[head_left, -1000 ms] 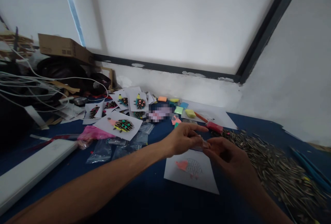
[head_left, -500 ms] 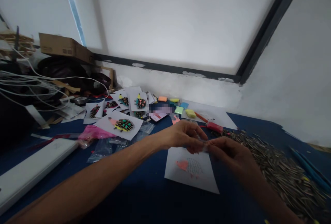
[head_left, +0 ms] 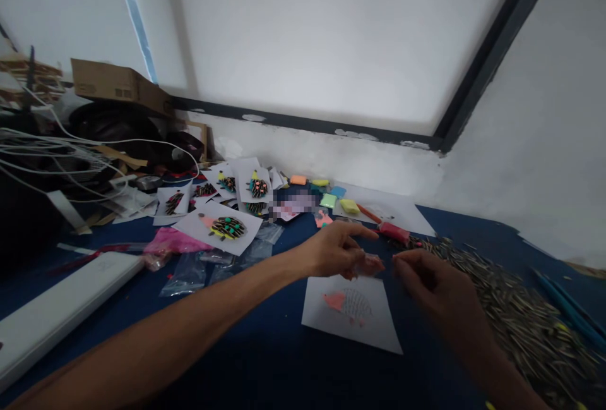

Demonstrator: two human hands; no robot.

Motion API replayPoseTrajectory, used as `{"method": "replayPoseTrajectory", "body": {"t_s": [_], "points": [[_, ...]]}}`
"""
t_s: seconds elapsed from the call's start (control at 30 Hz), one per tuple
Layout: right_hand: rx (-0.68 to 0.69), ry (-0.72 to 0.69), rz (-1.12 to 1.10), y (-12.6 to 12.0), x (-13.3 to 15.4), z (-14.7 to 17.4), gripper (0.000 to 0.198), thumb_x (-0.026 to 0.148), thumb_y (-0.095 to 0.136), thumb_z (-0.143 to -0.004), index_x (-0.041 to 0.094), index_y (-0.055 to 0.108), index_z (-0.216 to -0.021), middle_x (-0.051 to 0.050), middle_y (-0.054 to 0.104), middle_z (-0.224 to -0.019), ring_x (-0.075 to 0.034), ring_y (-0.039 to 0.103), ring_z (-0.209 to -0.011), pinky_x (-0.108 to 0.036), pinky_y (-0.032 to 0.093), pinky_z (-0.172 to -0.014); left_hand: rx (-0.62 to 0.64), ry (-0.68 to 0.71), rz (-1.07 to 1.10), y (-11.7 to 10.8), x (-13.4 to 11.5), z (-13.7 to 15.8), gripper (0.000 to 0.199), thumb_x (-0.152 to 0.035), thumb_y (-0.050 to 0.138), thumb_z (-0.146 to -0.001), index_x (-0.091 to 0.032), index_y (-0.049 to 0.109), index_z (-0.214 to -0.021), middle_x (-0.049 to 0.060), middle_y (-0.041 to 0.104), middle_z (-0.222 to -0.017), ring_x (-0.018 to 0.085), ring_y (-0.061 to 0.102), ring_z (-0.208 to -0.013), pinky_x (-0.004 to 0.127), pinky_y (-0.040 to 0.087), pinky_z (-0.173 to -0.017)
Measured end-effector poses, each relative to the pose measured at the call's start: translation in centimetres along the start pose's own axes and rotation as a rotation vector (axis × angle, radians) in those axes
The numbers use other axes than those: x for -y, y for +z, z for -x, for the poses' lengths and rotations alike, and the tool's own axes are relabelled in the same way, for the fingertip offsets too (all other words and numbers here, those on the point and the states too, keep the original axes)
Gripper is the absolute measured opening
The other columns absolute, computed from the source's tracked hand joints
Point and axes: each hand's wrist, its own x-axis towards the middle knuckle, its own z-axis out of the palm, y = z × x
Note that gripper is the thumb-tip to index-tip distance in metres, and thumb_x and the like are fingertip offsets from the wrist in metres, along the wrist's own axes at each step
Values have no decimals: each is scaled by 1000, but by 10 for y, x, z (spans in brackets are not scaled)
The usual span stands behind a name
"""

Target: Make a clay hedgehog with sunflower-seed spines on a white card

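Leftmost, tangled white cables (head_left: 89, 144) run below a cardboard box (head_left: 106, 81), and a long white bar (head_left: 71, 312) lies nearer on the blue tabletop (head_left: 255, 359). Just right of it come a crumpled pink plastic bag (head_left: 173, 242) and clear plastic bags (head_left: 184, 277); beyond them, a finished hedgehog picture (head_left: 228, 228) lies in front of several others. Toward the middle, the left hand (head_left: 334, 251) grips a small clear packet (head_left: 372, 265) with pinkish contents, its index finger stretched out to the right. That packet is above the far edge of a paper with a hedgehog drawing (head_left: 353, 312), coral-faced and with a grey-lined body. Farther off sit a yellow block (head_left: 349, 206) and a red packet (head_left: 394, 233). Apart from the clear packet, the right hand (head_left: 433, 277) curls its fingers toward the thumb; whether they pinch anything, I cannot tell. Rightmost spreads a heap of striped seeds (head_left: 516, 309).
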Motion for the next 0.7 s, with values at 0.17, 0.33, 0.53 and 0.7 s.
{"method": "replayPoseTrajectory", "body": {"t_s": [0.17, 0.33, 0.53, 0.7], "points": [[45, 67, -185, -2, 3, -3, 25, 39, 53, -77, 21, 65, -88, 1, 60, -53, -15, 55, -46, -26, 42, -44, -14, 4, 124, -4, 0, 0, 47, -16, 64, -81, -11, 51, -126, 9, 69, -84, 10, 60, -59, 25, 50, -56], [48, 92, -264, 2, 1, -1, 18, 34, 49, -78, 21, 62, -79, 1, 58, -56, -13, 55, -45, -26, 44, -46, -67, 23, 413, -5, -2, -1, 36, -18, 70, -77, -12, 58, -111, 9, 69, -90, 11, 63, -63, 26, 50, -63], [186, 151, -314, 9, -4, 0, 32, 45, 47, -82, 18, 63, -87, 2, 55, -53, -14, 55, -45, -28, 43, -48, -217, 26, 575, 8, -3, -1, 27, -13, 72, -75, -10, 59, -98, 9, 70, -83, 12, 63, -59, 32, 51, -68], [246, 181, -257, 11, 3, 2, 38, 54, 52, -80, 19, 63, -90, 0, 61, -54, -16, 59, -49, -29, 45, -50, -224, 38, 624, 21, -3, 2, 28, -12, 73, -73, -9, 59, -97, 10, 70, -83, 15, 66, -70, 31, 49, -74]]}}
